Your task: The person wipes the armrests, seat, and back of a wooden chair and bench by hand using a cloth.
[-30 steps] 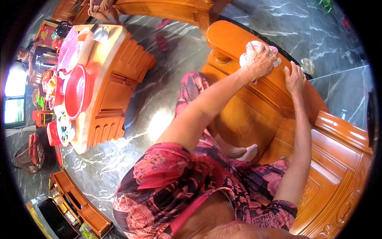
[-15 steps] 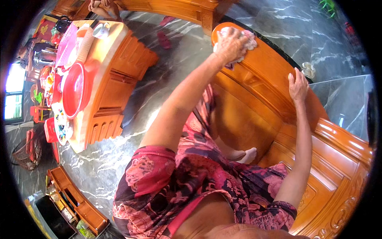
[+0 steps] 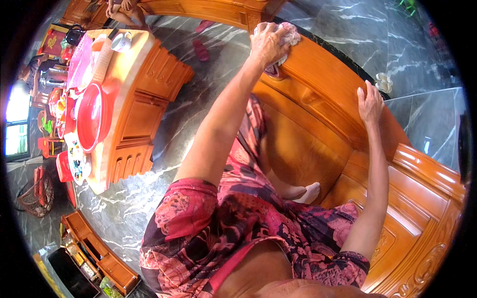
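My left hand is closed over a crumpled pink-and-white cloth and presses it on the far end of an orange-brown wooden armrest. Part of the cloth hangs over the armrest's inner side, and my fingers and palm hide the rest. Farther along the same armrest, my right hand rests on the top with its fingers stretched and thumb apart, holding nothing. The armrest belongs to a carved wooden bench, on whose seat my sock-covered foot shows.
At left stands a wooden table bearing a red basin, a cup and several other items. Pink slippers lie on the marble floor; white shoes sit beyond the armrest. Another person's legs show at the top.
My left hand has slid the cloth up and left, to the armrest's end. My right hand stays on the armrest, its fingers slightly shifted. The whole view has moved a little.
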A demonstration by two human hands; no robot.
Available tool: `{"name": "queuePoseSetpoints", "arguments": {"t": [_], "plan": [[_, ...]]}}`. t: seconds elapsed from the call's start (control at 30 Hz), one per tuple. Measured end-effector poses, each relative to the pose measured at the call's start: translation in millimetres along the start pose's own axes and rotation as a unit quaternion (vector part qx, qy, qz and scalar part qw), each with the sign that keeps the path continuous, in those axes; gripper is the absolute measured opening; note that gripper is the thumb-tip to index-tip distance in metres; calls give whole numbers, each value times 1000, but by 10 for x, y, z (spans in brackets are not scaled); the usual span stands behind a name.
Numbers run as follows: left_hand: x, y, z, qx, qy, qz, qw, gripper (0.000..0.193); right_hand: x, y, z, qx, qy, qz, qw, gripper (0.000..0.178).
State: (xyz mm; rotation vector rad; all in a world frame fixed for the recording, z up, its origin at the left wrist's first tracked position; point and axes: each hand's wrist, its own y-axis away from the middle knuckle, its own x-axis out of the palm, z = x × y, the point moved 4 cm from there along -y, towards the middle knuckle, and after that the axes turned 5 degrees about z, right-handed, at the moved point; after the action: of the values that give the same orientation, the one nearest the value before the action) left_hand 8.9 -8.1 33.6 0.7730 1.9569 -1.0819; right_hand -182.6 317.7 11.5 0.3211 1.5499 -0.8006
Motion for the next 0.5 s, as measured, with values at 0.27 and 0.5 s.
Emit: {"name": "queuePoseSetpoints", "arguments": {"t": [0.27, 0.5], "plan": [[-14, 130, -127, -83, -28, -34, 996, 53, 58, -19, -53, 6, 27, -8, 1000, 47], [46, 263, -225, -124, -60, -37, 990, 47, 65, -23, -18, 16, 32, 15, 999, 47]]}}
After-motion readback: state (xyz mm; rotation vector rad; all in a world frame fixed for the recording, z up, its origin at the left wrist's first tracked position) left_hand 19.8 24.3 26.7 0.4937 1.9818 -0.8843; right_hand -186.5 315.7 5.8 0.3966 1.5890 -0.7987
